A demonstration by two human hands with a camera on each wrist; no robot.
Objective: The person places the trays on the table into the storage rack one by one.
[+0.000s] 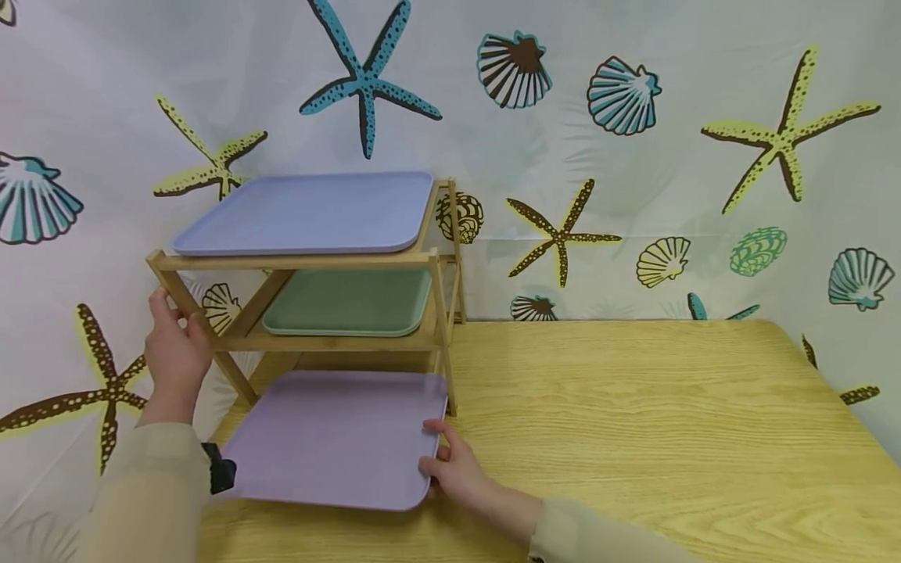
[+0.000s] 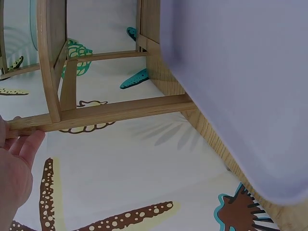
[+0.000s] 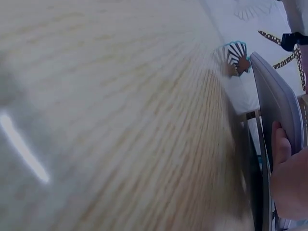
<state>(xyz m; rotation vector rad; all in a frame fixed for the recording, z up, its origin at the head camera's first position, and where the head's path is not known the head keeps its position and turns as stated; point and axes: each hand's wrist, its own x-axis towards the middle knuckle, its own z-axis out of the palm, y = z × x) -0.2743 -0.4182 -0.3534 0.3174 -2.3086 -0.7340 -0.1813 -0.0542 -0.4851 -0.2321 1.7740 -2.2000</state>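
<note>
The right hand [image 1: 454, 469] pinches the near right corner of the flat lilac plastic tray [image 1: 334, 438], half under the three-tier bamboo rack [image 1: 436, 313] at the wooden table's [image 1: 633, 407] left edge. The left hand [image 1: 172, 348] grips the rack's left leg, steadying it. Next, a level slide seems needed.

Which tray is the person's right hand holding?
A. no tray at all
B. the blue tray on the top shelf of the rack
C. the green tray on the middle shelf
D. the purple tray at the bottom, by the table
D: the right hand grips the near right corner of the purple tray, while the left hand holds the wooden rack.
</note>
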